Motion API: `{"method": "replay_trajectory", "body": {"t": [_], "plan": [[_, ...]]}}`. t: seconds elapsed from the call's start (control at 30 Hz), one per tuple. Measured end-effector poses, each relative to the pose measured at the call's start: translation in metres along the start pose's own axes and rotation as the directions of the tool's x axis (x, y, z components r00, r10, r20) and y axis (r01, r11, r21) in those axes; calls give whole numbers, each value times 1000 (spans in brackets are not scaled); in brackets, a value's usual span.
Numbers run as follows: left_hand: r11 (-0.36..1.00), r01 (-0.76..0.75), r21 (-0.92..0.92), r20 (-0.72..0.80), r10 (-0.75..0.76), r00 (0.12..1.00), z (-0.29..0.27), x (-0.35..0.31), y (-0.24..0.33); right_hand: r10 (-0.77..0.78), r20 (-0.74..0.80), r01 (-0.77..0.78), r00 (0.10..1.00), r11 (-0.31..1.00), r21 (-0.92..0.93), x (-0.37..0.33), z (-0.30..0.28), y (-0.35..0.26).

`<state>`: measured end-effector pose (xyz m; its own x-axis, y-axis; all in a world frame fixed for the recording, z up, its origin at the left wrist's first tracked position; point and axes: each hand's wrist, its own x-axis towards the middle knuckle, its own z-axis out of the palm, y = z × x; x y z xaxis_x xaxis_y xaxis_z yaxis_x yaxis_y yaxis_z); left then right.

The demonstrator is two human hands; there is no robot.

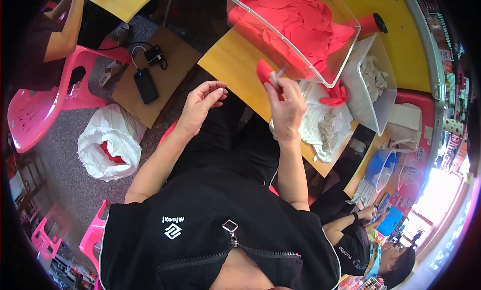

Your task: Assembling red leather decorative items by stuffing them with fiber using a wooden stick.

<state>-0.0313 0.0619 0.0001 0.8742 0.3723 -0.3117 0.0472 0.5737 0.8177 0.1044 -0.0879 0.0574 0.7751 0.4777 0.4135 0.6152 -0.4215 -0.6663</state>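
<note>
My right hand (288,105) is closed, its thumb and fingers pinching a small red fabric piece (264,70) with a pale end near the fingertips. It is over the yellow table (240,64), just in front of a clear plastic bin (288,41) heaped with thin, rounded red pieces (300,19). To the left, in front of the table edge, my left hand (200,107) hovers with its fingers curled and its thumb pressed near them. Whether anything small is between those fingertips cannot be made out. Beside my right hand lies crumpled whitish cloth (325,124) on the table.
A second clear bin (358,94) holds pale scraps. A white sack (107,150) with something red inside stands on the floor at left, near cardboard (170,64) bearing a black power bank (145,86). Pink chairs (75,89) and another person (361,245) flank me.
</note>
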Motion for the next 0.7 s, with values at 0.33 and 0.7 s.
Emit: {"method": "replay_trajectory", "body": {"t": [0.33,0.7], "plan": [[990,-2,-143,-2,1,1000,28,12,-9,94,185,-101,978,994,28,-14,-3,2],[910,95,-404,108,-56,993,32,11,-5,-110,265,98,958,993,58,-37,-2,-8]]}}
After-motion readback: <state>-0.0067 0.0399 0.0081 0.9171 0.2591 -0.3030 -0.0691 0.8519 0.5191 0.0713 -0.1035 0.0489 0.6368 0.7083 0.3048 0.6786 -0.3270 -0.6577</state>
